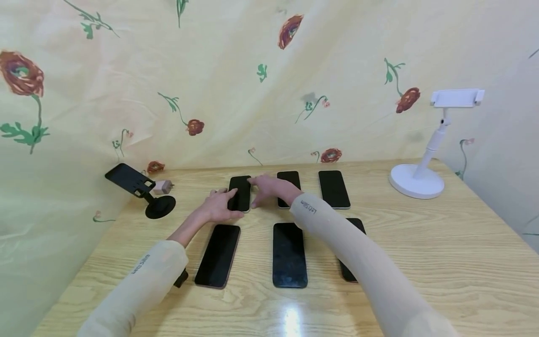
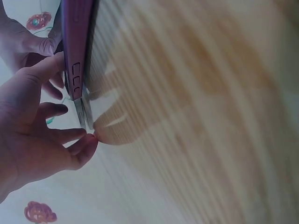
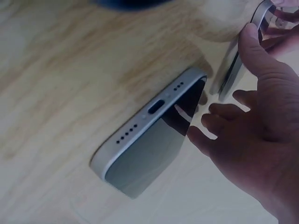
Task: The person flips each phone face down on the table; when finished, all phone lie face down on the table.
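Note:
A dark-screened phone (image 1: 240, 193) with a light edge lies flat at the back left of the table. My left hand (image 1: 219, 206) is at its left side, fingers spread and fingertips at the phone's edge. At the opposite long side is my right hand (image 1: 266, 188), its fingers loosely extended. In the right wrist view, the right thumb (image 3: 252, 42) is by that phone's rim (image 3: 229, 79). A second phone (image 3: 145, 135), pale-edged with its charging port showing, lies below the right hand. A purple-edged phone (image 2: 78, 46) partly covers the left wrist view.
Other phones lie face up: one at back right (image 1: 334, 189), front ones at left (image 1: 217, 256) and middle (image 1: 290, 262), another partly under the right sleeve (image 1: 357, 224). A black stand (image 1: 160, 207), pink charger (image 1: 162, 187) and white stand (image 1: 417, 181) stand at the sides.

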The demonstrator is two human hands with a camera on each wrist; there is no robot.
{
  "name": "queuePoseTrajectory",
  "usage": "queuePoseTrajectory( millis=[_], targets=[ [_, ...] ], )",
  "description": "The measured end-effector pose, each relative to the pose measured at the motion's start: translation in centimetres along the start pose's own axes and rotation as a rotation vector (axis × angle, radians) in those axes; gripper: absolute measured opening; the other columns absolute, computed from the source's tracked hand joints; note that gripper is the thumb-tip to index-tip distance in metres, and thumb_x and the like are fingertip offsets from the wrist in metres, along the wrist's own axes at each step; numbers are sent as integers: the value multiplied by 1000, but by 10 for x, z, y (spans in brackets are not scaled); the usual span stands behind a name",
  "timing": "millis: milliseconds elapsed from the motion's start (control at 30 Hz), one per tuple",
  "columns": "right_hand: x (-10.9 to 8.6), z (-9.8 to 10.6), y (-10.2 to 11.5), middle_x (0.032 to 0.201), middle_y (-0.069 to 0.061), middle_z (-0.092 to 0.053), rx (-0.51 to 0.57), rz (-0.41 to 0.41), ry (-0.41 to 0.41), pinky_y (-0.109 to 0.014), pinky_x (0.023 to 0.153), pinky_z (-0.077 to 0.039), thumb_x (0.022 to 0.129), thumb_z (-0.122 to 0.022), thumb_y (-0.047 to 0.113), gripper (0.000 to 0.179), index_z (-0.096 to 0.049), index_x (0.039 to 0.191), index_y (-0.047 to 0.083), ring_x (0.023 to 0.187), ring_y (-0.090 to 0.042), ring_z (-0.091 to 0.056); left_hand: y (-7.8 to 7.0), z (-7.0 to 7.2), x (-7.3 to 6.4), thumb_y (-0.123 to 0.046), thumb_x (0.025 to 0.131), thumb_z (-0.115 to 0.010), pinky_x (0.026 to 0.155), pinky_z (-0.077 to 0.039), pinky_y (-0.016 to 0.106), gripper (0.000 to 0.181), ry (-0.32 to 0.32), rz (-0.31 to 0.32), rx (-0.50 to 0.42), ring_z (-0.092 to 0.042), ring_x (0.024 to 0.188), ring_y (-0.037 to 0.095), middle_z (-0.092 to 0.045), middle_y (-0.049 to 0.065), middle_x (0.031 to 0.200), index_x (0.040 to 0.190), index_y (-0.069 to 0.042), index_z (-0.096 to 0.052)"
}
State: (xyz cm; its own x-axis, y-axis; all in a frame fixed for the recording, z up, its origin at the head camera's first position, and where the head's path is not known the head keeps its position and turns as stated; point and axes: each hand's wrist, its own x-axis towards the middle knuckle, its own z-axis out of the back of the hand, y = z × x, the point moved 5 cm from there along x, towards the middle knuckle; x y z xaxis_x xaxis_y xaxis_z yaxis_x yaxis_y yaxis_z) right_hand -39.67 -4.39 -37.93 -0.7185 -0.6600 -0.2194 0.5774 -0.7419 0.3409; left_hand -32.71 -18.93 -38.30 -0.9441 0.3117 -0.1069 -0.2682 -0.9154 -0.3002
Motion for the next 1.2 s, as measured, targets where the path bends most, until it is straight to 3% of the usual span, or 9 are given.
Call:
queuePoseTrajectory(
  millis=[267,367,600,833,1033,1200],
  targets=[
    [0,1,-4,159,-11,-33,3,-6,34,-44,114,-27,89,-77,37,89,-28,159,11,143,-31,-32,-2,1,4,-34,94,-70,110,-20,64,78,1,-48,-23,-16,138,61,-20,32,157,154,1,-34],
    [1,1,-5,159,-11,-32,-5,-9,39,-45,114,-27,89,-77,39,90,-28,159,13,143,-32,-31,-3,0,5,-33,94,-69,109,-22,64,76,7,-71,-32,-19,137,61,-21,33,157,153,2,-36],
    [2,0,-8,158,-11,-36,13,-5,23,-46,113,-29,87,-78,40,90,-31,159,15,143,-32,-32,-3,-2,4,-31,95,-69,102,-35,61,75,22,-60,-63,-27,130,58,-17,31,159,153,2,-34],
    [5,-1,-8,156,-10,-38,22,-4,10,-44,113,-29,86,-80,40,90,-32,158,14,143,-31,-33,-2,-4,5,-27,96,-69,107,-29,61,75,25,-70,-71,-23,135,58,-18,30,159,153,5,-33],
    [7,-3,-9,156,-12,-38,-9,-11,-2,-50,112,-28,85,-80,42,91,-33,158,14,142,-33,-33,-6,-3,6,-23,96,-69,110,-23,60,72,7,-125,-44,-26,137,56,-23,32,156,149,12,-35],
    [7,-5,-9,155,-18,-37,9,5,-10,-47,112,-29,86,-80,39,89,-34,157,11,140,-35,-36,-8,-6,8,-20,96,-69,112,-22,57,70,-3,-153,-47,-27,139,52,-26,33,155,146,15,-35]
  ],
)
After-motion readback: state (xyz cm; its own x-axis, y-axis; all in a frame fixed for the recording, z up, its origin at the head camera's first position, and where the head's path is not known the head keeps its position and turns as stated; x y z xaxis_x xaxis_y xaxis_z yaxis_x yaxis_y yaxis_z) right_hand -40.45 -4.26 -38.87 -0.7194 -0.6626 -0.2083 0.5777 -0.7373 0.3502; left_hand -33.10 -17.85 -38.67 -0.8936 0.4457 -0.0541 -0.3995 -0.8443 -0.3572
